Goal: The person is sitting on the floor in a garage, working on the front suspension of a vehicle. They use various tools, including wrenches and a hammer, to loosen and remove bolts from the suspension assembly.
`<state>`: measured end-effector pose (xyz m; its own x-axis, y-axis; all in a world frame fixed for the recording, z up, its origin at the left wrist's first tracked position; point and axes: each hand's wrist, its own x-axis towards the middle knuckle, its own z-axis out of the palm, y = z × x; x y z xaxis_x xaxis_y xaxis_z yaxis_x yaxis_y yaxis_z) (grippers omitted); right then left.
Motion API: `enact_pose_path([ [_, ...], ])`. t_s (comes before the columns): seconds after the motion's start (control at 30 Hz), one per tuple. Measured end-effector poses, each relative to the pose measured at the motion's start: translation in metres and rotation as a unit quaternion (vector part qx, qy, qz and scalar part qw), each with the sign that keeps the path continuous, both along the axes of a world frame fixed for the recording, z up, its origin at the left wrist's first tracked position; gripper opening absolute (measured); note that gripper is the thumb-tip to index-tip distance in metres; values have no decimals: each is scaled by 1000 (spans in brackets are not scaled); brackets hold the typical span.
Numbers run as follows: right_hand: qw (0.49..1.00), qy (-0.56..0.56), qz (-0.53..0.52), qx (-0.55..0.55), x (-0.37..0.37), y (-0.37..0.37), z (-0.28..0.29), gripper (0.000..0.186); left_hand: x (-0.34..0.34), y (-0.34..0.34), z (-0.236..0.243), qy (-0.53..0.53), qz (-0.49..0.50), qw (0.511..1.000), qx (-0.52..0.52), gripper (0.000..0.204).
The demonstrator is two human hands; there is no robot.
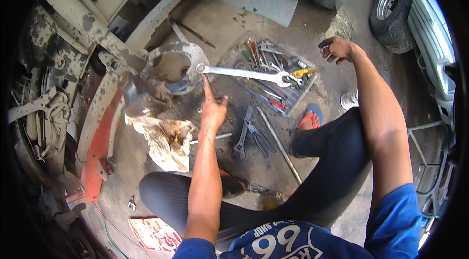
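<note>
My left hand (pixel 214 111) is raised, its index finger stretched up to the ring end of a long combination wrench (pixel 244 73) and the thumb held apart. The fingertip looks to touch that end, though I cannot be sure. The wrench's open end, at the right, meets a smaller wrench (pixel 296 80) over the tool tray (pixel 299 104). Behind the ring end is a curved grey metal part (pixel 198 55) on the vehicle. My right hand (pixel 337 50) hangs in the air beyond the tray, fingers loosely bent and apart, nothing visible in them.
Pliers (pixel 260 138), an adjustable wrench (pixel 240 142) and a long metal bar (pixel 279 144) lie on the floor between my legs. A stained cloth or paper (pixel 163 149) is at the left. Vehicle framework (pixel 97 34) fills the left side. A tin (pixel 349 99) and a tyre (pixel 391 10) stand right.
</note>
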<state>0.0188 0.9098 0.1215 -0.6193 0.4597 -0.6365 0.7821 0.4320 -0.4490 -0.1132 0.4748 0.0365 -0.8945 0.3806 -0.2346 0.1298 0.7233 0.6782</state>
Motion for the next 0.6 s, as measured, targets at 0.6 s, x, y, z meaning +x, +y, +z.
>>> enact_pose_path([
  [0.6, 967, -146, 206, 33, -30, -48, -38, 60, 36, -116, 155, 104, -200, 960, 164, 57],
])
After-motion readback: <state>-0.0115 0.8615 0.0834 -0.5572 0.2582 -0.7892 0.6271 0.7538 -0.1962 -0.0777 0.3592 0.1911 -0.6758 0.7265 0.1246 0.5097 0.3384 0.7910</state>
